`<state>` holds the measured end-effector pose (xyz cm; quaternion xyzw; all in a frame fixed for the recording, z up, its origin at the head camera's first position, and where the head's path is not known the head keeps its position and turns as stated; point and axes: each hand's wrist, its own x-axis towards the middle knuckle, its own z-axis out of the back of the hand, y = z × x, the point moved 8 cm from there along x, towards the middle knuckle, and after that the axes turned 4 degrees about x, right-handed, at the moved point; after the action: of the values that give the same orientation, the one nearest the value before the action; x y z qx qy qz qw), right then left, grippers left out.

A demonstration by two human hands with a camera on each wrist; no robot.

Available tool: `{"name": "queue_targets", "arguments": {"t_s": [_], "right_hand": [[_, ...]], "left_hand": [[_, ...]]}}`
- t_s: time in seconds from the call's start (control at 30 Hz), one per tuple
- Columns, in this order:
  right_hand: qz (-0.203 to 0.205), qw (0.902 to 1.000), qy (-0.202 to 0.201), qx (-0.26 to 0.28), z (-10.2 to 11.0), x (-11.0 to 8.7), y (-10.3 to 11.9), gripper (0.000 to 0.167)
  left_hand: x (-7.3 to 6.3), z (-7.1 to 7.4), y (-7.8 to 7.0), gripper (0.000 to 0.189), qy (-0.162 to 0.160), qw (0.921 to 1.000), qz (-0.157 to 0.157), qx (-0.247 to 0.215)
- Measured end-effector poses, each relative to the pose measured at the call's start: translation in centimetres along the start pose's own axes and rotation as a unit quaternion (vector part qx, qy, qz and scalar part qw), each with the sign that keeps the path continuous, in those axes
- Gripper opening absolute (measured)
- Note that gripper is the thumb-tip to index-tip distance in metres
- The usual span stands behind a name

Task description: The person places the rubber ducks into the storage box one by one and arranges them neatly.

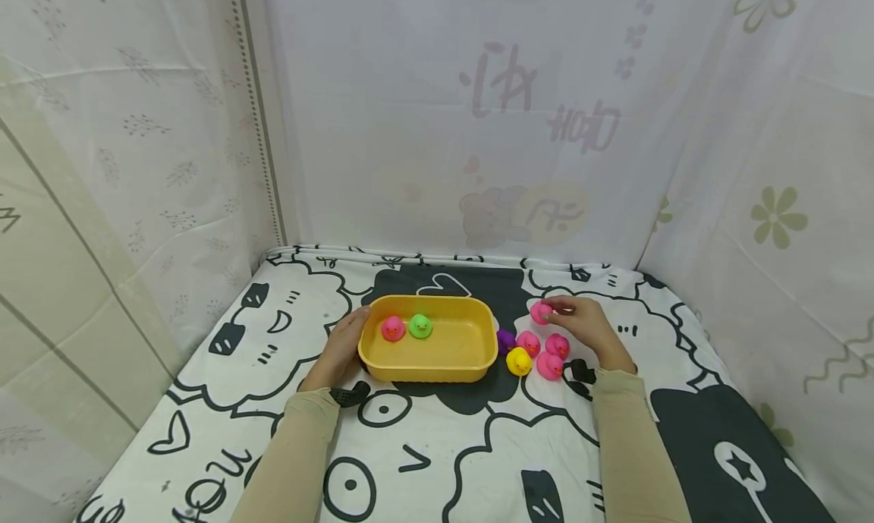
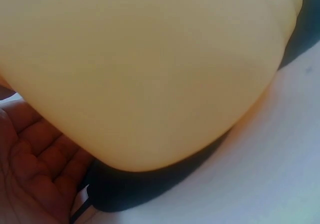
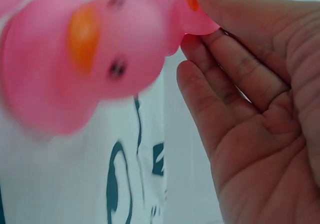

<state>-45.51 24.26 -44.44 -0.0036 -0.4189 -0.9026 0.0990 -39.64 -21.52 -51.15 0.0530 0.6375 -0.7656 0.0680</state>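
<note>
My left hand (image 1: 343,342) lies along the left end of a yellow plastic tub (image 1: 430,374), its fingers reaching toward the far corner. In the left wrist view, the tub's outer wall (image 2: 150,84) hides the fingertips. A pink rubber duck (image 1: 392,329) and a green rubber duck (image 1: 419,326) sit inside, toward the left. To the tub's right, my right hand (image 1: 583,326) pinches another pink rubber duck (image 1: 540,313) between thumb and fingers. The right wrist view shows this held duck (image 3: 187,16) at the fingertips, partly behind a nearer pink duck (image 3: 115,54).
Beside the tub's right end are a purple duck (image 1: 506,341), a yellow duck (image 1: 519,362) and three pink ducks (image 1: 549,366), bunched close together. A black-and-white patterned cloth (image 1: 423,470) covers the table. Pale printed curtains (image 1: 410,128) hang behind and at both sides.
</note>
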Motion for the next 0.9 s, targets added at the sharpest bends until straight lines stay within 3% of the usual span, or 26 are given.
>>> {"name": "queue_targets", "arguments": {"t_s": [0.6, 0.9], "right_hand": [[0.029, 0.9974, 0.033, 0.058, -3.0, 1.3, 5.2, 0.040], [0.036, 0.9970, 0.044, 0.052, -3.8, 1.9, 7.7, 0.036]], "left_hand": [[-0.1, 0.3, 0.2, 0.083, -0.004, 1.0000, 0.004, 0.003], [0.2, -0.1, 0.2, 0.078, 0.005, 0.9998, 0.004, -0.017]]}}
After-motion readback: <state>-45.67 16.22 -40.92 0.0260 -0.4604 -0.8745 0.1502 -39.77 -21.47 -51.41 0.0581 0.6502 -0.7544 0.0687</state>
